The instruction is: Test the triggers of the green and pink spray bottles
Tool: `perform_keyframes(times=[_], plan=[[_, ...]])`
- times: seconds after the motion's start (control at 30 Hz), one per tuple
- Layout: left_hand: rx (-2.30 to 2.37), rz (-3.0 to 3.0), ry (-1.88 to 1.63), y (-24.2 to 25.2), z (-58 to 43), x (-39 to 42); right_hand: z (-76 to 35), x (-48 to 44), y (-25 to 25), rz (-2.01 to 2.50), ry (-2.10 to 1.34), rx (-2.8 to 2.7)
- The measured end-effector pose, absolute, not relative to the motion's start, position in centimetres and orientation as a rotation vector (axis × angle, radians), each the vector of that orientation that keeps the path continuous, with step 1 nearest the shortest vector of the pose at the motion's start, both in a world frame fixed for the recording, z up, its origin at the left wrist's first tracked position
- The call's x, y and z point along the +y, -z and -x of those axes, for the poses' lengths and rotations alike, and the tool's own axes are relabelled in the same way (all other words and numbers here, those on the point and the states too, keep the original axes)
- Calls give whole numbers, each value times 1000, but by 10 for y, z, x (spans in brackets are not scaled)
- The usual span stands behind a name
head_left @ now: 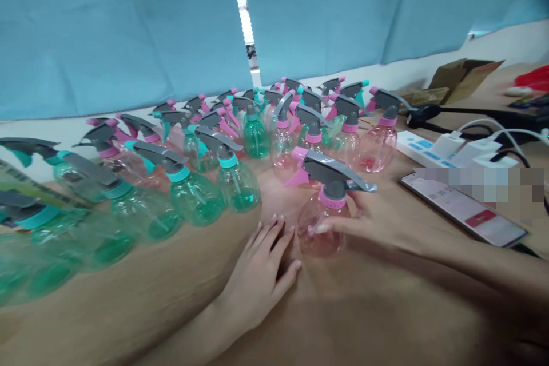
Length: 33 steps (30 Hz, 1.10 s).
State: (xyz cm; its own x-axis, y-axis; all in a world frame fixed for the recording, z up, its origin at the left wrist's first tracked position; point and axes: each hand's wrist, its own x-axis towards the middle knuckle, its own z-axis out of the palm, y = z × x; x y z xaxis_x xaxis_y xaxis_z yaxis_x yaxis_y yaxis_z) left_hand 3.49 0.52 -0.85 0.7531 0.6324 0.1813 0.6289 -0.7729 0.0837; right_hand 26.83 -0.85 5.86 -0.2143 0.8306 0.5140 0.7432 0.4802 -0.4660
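My right hand (364, 220) is wrapped round the body of a pink spray bottle (319, 234). The bottle stands upright on the brown tabletop (355, 309), its grey and pink trigger head pointing left; my fingers behind it are partly hidden. Just left of it, my left hand (266, 269) lies palm down on the table with its fingers spread, holding nothing. Beyond that hand are a green spray bottle (238, 189) and another green spray bottle (197, 197), both with teal collars. A clear pink spray bottle (377, 146) stands behind my right hand.
Several more pink and green spray bottles crowd the back and left of the table. On the right lie a phone (467, 209) and a white power strip (429, 151) with plugs and cables. Farther back sits an open cardboard box (463, 80), before a blue curtain (321, 11).
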Motion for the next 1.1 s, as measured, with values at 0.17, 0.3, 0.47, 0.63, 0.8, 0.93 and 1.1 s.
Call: perform_keyframes(times=[0.17,0.3,0.47,0.63,0.8,0.93,1.1], plan=[[1044,-2938,-269,6,-36,6,-285,-24,-46,1359,-202,-2009],[1044,-2944,-264,4,-36,5,-282,-22,-41,1368,-178,-1928],[1059,-2942,-335,6,-37,4,-271,2,-47,1426,-149,-1935],[1076,-2966,-342,5,-37,4,-257,30,-51,1441,-38,-2009],[1063,-2965,-360,5,-36,3,-242,50,-60,1468,-47,-2015],[1054,-2950,-363,6,-36,3,-235,62,-65,1489,-63,-2011],[1049,-2924,-394,8,-35,3,-230,74,-61,1486,-79,-1994]])
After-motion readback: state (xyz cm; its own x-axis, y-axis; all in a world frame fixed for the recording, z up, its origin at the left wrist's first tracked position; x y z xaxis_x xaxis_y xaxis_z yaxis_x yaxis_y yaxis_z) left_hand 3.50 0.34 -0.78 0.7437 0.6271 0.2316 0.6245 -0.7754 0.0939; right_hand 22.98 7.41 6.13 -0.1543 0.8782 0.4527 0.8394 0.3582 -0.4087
